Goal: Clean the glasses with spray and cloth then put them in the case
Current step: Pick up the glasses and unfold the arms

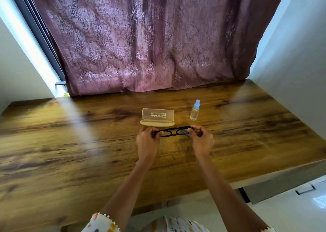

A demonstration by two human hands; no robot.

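Black glasses [173, 132] over the wooden counter [70, 143] — left hand [147, 141] pinches one end of the frame, right hand [202, 140] pinches the other. Clear case [157, 117], lid raised, sits at 12 o'clock from the glasses; spray bottle [194, 110] upright at 1 o'clock

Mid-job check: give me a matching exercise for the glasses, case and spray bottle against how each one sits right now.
1. glasses
2. case
3. spray bottle

A. stands upright on the table
B. lies open, lid raised
C. held at its ends by the left hand and right hand

Pairs: 1-C, 2-B, 3-A
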